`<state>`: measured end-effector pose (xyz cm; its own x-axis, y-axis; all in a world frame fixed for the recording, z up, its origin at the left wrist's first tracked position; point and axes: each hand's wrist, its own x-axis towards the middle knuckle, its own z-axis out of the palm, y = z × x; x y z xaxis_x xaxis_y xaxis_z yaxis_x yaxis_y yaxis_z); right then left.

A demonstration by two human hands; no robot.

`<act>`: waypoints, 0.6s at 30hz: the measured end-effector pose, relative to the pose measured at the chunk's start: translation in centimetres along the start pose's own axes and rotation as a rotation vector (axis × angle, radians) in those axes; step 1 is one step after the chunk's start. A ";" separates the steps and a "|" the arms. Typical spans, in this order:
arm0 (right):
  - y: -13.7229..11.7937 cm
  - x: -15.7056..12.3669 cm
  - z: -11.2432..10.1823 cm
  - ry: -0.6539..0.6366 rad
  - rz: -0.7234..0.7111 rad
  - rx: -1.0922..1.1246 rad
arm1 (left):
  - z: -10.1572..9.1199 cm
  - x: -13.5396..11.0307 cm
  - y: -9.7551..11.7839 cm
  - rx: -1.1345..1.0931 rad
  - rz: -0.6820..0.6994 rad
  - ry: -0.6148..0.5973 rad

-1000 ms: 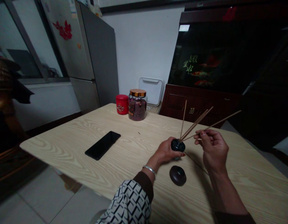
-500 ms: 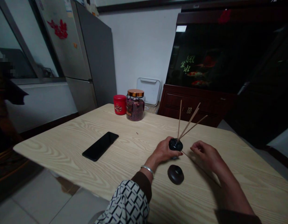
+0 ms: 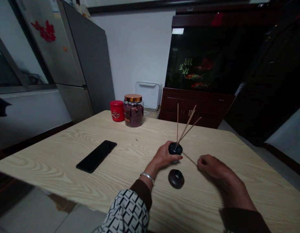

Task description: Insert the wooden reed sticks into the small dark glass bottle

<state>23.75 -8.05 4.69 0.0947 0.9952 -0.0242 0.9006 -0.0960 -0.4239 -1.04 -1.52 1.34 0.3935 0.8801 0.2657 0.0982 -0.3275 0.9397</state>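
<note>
My left hand (image 3: 165, 154) is wrapped round a small dark glass reed diffuser bottle (image 3: 175, 148) on the table. Several thin reed sticks (image 3: 186, 127) fan upward out of its neck. To the right, my right hand (image 3: 209, 165) has its fingers closed on a loose reed stick (image 3: 189, 159), whose far end reaches to the side of the bottle; the rest of that stick is hidden by the hand. Just in front of the bottle lies a round dark brown lid (image 3: 176, 179), apart from both hands.
A black phone (image 3: 96, 156) lies on the wooden table (image 3: 130, 168) to the left. Farther back stand a red canister (image 3: 117, 111) and a clear jar of dried petals (image 3: 133, 111) with a copper-coloured lid. Beyond the table are a fridge (image 3: 91, 58) and a fish tank (image 3: 200, 58).
My right hand has come down onto the loose reed stick and closed on it. The left hand keeps its hold on the bottle. The whole view has shifted slightly to the right.
</note>
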 end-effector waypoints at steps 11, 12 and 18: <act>-2.3 0.9 -0.8 0.366 -0.032 1.094 | 0.0 0.0 0.1 0.014 -0.003 0.007; -3.0 0.8 -1.0 0.401 -0.047 1.215 | 0.0 0.0 0.1 0.016 -0.006 0.005; -6.8 0.2 -1.5 0.663 -0.136 1.560 | 0.0 0.1 -0.2 0.022 0.009 -0.004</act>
<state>18.27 -7.22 8.97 0.5691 0.7775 0.2677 -0.2868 0.4927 -0.8216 -1.04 -1.31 1.16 0.3980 0.8758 0.2732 0.1149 -0.3430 0.9323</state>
